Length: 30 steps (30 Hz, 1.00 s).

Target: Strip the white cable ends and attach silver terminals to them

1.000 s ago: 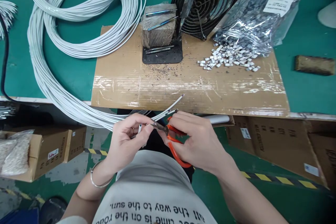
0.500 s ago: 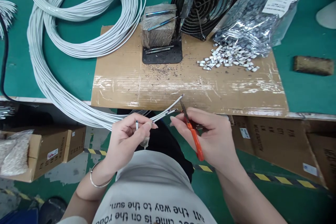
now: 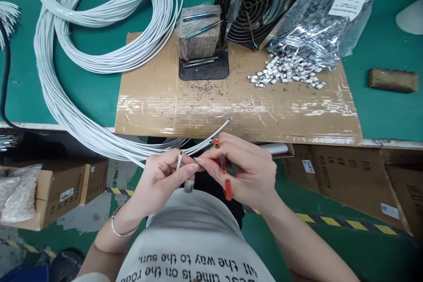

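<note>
My left hand (image 3: 161, 180) pinches the end of a thin white wire (image 3: 179, 159) in front of my lap, just below the table edge. My right hand (image 3: 246, 172) is closed round small orange-handled scissors (image 3: 224, 176), and its thumb and forefinger meet the left fingertips at the wire end. More white wire ends (image 3: 214, 134) stick out between the hands toward a taped cardboard sheet (image 3: 231, 101). They come from a long white wire bundle (image 3: 76, 110) that curves off the green table.
On the cardboard stand a grey block with metal rods on a black plate (image 3: 200, 39), a black fan grille (image 3: 261, 0) and loose small metal parts (image 3: 287, 70) spilling from a clear bag (image 3: 327, 13). Cardboard boxes (image 3: 62, 189) sit under the table.
The right hand turned the scissors from pointing up at the wires to lying in the palm, then moved left until its fingertips met the left hand at the wire end.
</note>
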Motion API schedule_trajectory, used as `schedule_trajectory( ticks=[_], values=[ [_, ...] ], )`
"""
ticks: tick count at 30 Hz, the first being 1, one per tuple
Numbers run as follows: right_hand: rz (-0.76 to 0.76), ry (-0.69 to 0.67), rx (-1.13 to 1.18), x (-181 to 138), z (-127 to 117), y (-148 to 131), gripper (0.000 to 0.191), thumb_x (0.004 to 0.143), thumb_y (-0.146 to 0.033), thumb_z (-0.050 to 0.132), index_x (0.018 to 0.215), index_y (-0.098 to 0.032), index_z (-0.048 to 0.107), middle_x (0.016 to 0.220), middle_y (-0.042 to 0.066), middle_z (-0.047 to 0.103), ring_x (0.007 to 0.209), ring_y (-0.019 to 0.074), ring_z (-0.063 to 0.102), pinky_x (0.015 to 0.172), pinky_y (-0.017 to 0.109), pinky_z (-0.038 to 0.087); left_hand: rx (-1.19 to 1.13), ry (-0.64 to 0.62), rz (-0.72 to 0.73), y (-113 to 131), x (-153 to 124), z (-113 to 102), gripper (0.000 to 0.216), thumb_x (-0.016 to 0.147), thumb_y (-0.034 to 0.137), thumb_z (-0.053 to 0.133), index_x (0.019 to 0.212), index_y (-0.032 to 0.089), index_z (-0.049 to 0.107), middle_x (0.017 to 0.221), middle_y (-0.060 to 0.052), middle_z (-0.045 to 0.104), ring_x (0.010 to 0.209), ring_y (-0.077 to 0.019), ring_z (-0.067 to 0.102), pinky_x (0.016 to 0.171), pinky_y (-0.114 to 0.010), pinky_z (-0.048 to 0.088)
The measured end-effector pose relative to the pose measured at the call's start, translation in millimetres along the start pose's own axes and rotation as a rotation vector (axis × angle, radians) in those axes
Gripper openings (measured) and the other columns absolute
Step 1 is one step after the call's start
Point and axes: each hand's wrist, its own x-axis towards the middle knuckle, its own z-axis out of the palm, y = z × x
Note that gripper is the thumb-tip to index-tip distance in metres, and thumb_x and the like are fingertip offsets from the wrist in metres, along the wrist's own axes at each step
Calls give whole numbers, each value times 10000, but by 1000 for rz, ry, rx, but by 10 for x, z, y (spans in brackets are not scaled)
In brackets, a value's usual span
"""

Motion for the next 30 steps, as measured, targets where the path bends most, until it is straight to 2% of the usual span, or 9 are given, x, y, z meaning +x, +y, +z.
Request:
schedule_trajectory(
  ticks=[3,7,10,13,16,19,21,25,30],
  values=[
    [107,-5,71,37,-44,36,269,964,-255,799,715,-215,703,630,-22,610,571,122,498,547,274,407,-22,-29,9,5,11,4,318,981,456,808,886,153,807,626,-13,650,524,-103,470,513,-240,389],
    [351,144,162,44,-98,76,215,916,-321,835,742,-230,748,635,-25,631,552,127,519,535,276,452,-31,-10,1,22,29,6,309,984,457,801,921,155,824,627,3,592,547,-106,431,506,-243,339],
    [420,232,156,-10,-169,118,288,891,-331,853,657,-234,715,618,-14,628,596,156,592,562,294,498,-58,-27,3,39,57,-22,278,960,442,824,965,163,822,652,9,577,565,-104,426,523,-243,333],
    [422,278,120,-86,-247,169,326,889,-320,864,623,-231,699,652,-3,657,641,172,637,588,307,516,-151,-77,-23,58,101,-71,344,898,476,835,987,144,831,742,-39,649,566,-104,438,508,-253,320],
    [429,297,75,-134,-291,189,228,900,-332,863,709,-238,781,609,-12,616,578,160,580,524,302,454,-269,-10,-68,72,146,-95,339,858,482,834,887,152,763,721,-44,666,505,-91,415,454,-241,266],
    [416,249,50,-146,-291,155,181,906,-329,851,749,-244,818,604,-8,628,555,152,550,503,297,425,-274,54,-106,79,169,-76,381,798,465,925,870,181,682,664,1,646,461,-63,359,423,-202,218],
    [369,172,39,-148,-278,114,183,908,-314,842,742,-243,809,635,-3,651,561,144,533,509,293,417,-240,58,-112,79,171,-54,422,775,481,957,863,174,681,642,20,622,460,-48,322,419,-186,195],
    [303,18,14,-158,-238,43,162,928,-304,826,785,-229,809,640,-13,574,540,124,444,499,296,361,-173,79,-71,67,153,-6,407,814,500,941,870,160,726,587,44,578,468,-52,361,438,-179,265],
    [272,19,103,-138,-135,5,53,933,-277,826,941,-234,856,682,-20,580,568,123,472,507,275,367,-97,161,-47,80,96,91,304,810,387,946,810,161,742,595,28,632,503,-67,441,490,-191,354]
  ],
)
